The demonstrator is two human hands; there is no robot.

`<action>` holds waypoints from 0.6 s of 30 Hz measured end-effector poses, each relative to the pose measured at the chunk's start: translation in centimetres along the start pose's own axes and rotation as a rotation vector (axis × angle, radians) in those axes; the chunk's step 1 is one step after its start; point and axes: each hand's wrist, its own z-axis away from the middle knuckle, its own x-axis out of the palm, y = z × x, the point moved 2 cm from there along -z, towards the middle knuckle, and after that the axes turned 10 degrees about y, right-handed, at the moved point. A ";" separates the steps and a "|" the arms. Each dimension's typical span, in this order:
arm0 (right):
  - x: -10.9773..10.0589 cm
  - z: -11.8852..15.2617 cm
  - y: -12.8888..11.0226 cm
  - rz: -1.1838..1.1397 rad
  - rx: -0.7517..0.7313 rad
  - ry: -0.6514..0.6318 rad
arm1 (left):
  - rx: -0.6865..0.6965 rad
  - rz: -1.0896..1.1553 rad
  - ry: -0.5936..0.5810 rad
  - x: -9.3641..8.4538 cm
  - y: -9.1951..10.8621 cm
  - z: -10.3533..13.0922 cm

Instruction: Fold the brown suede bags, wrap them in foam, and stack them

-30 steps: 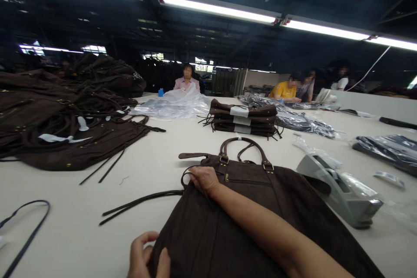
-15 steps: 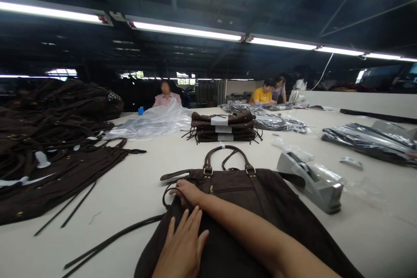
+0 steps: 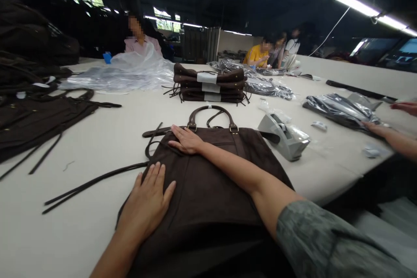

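Head view, forward-down, close over table

The left hand, a second ago curled at the near edge of the flat dark brown suede handbag, now lies spread flat on its near left panel. The right hand, earlier gripping the bag's upper left corner, now rests open there, fingers flattened.

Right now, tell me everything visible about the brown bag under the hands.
The brown bag lies flat on the pale table, handles pointing away. It looks like dark suede-like fabric, with two looped handles on brass-coloured buckles and thin straps trailing off to the left. The left hand lies flat on its near left part; the right hand lies flat near the top edge. Its near end runs out of view.
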 end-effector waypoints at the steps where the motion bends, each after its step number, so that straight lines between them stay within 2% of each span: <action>1: -0.1 0.0 0.0 0.001 0.007 -0.008 | 0.041 0.017 -0.002 0.0 0.0 0.0; 5: -0.9 1.6 -0.4 0.025 0.060 -0.103 | 0.118 0.099 0.076 0.9 -0.9 0.1; 9: -3.5 5.9 -1.5 0.040 0.117 -0.289 | 0.157 0.184 0.132 1.8 -2.0 0.3; 13: -9.1 12.7 -2.5 -0.015 0.175 -0.386 | 0.182 0.303 0.133 2.2 -3.0 0.4; 16: -13.6 19.2 -2.7 -0.087 0.191 -0.346 | 0.130 0.428 0.131 2.5 -3.9 0.6; 18: -15.5 23.8 -2.6 -0.165 0.217 -0.282 | 0.146 0.501 0.123 2.7 -4.5 1.1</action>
